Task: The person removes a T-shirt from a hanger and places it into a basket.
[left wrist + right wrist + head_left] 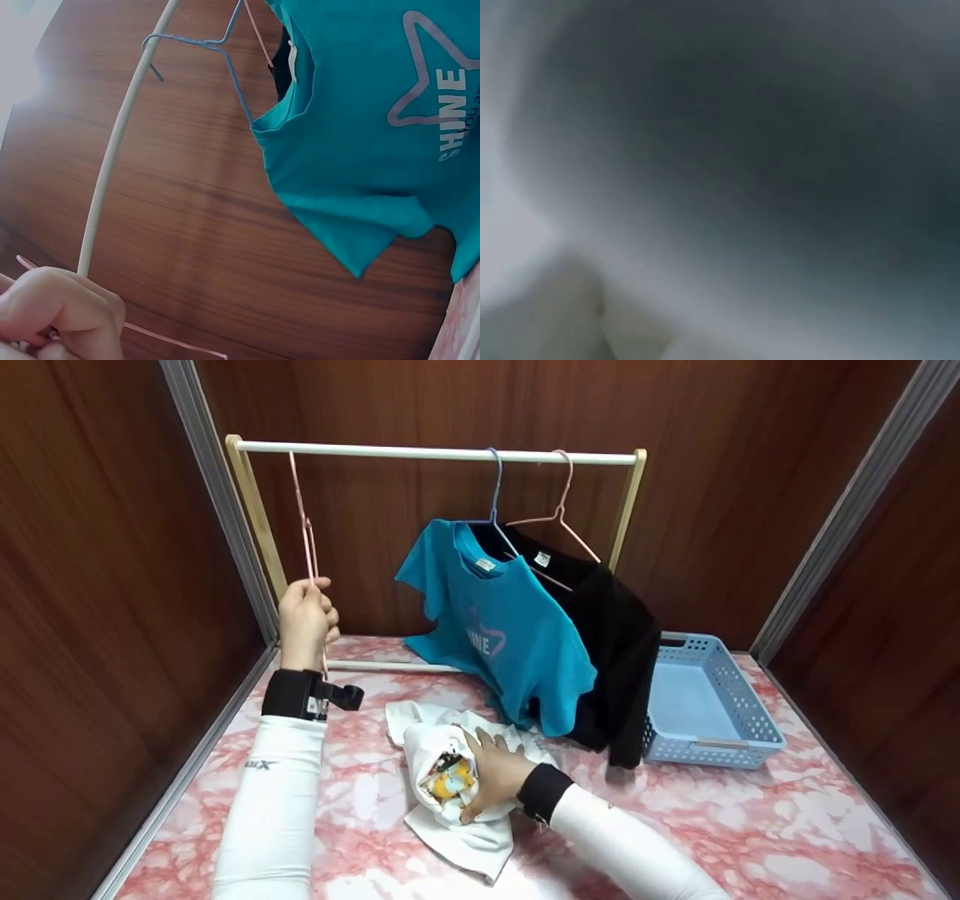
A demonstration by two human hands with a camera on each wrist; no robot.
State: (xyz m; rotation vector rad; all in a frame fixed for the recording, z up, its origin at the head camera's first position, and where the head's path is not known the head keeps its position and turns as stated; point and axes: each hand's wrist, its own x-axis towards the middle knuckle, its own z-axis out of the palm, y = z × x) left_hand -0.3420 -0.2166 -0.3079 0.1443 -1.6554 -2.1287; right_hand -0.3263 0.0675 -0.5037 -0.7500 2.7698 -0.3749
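At the left end of the rack, my left hand (306, 619) pinches a thin pink hanger (306, 525) whose hook is up at the white rail. The left wrist view shows that hand (64, 311) with its fingers curled, low in the corner beside the rail. On the table lies a crumpled white shirt (424, 742), its opening facing me and a yellow print (454, 781) showing inside. My right hand (499, 772) grips the right side of this opening, thumb below and fingers spread above. In the right wrist view, blurred close cloth hides most of the hand.
A teal T-shirt (480, 607) hangs on a blue hanger (496, 491), overlapping a black garment (622, 660) on another pink hanger (561, 510). To their right stands a light blue basket (750, 709). Brown wooden panels (360, 547) enclose the marbled table (675, 825).
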